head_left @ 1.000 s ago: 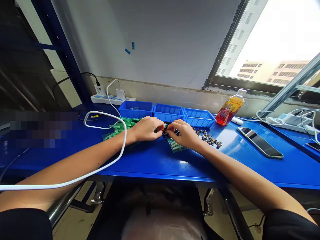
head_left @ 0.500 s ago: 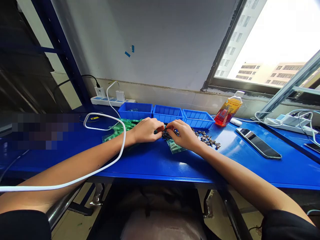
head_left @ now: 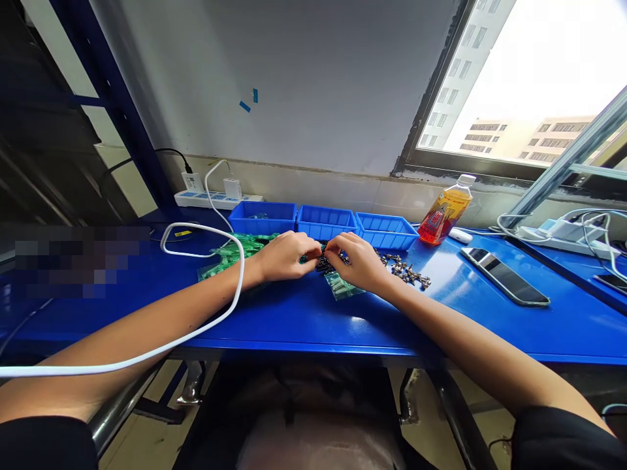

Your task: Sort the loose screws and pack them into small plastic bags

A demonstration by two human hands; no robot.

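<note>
I see my left hand (head_left: 284, 254) and right hand (head_left: 360, 261) meet over a pile of small dark parts (head_left: 324, 262) on the blue worktop (head_left: 294, 313), fingers pinched narrow among them; what they hold I cannot tell. Green bags (head_left: 235, 251) lie left.

Workshop: blue workbench (head_left: 313, 320), parts bins (head_left: 326, 222), steel racking (head_left: 117, 111).

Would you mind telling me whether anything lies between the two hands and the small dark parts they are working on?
Nothing visible does. The left hand and right hand both have their fingertips right at the small dark parts on the blue table.
</note>
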